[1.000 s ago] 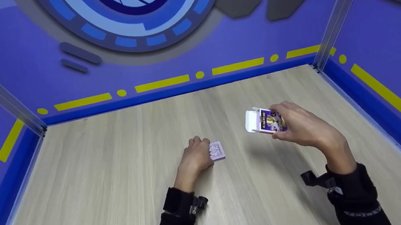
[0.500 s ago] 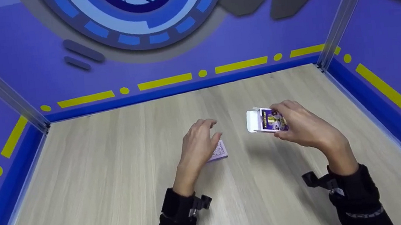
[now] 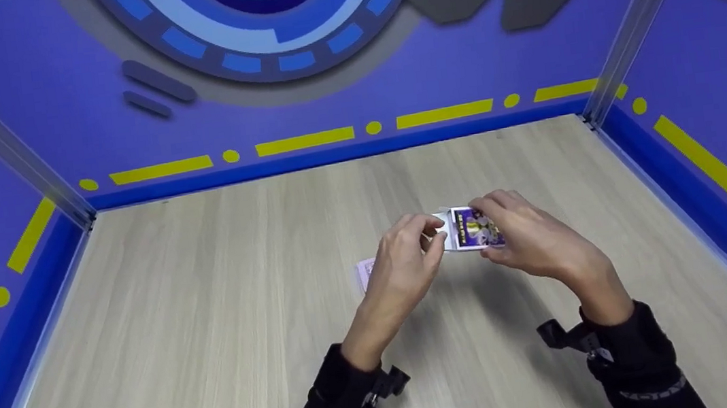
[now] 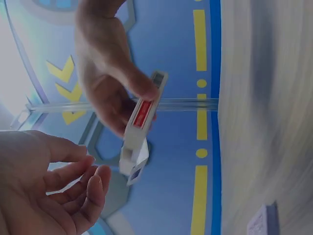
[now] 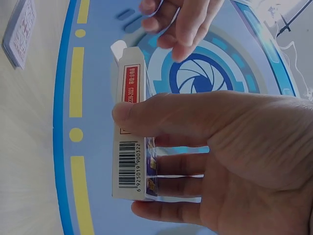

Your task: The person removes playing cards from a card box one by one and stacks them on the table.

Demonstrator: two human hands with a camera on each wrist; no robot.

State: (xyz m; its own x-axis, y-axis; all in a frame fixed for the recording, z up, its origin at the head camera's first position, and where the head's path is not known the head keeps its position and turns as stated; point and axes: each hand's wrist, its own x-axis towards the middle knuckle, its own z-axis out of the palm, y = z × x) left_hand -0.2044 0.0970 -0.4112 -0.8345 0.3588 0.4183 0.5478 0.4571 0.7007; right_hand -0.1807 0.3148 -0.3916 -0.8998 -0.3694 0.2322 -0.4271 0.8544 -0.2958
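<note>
My right hand (image 3: 535,236) holds a small playing card box (image 3: 471,227) with a purple picture front, thumb on one narrow side and fingers on the other. In the right wrist view that side of the box (image 5: 128,161) bears a barcode and a red label. Its white flap (image 4: 140,164) stands out from the end facing my left hand. Held near that end, my left hand (image 3: 400,254) has loosely bent fingers with nothing in them; the left wrist view shows a gap to the box. A deck of cards (image 3: 364,274) lies on the table, partly hidden behind my left hand.
The wood-grain table (image 3: 224,302) is bordered by a blue back wall (image 3: 299,122) and side walls with yellow markings. Metal posts (image 3: 643,15) stand at the back corners.
My left hand has let go of the deck, risen and moved right to the box's flap end. The right hand has shifted slightly left with the box. The deck stays on the table.
</note>
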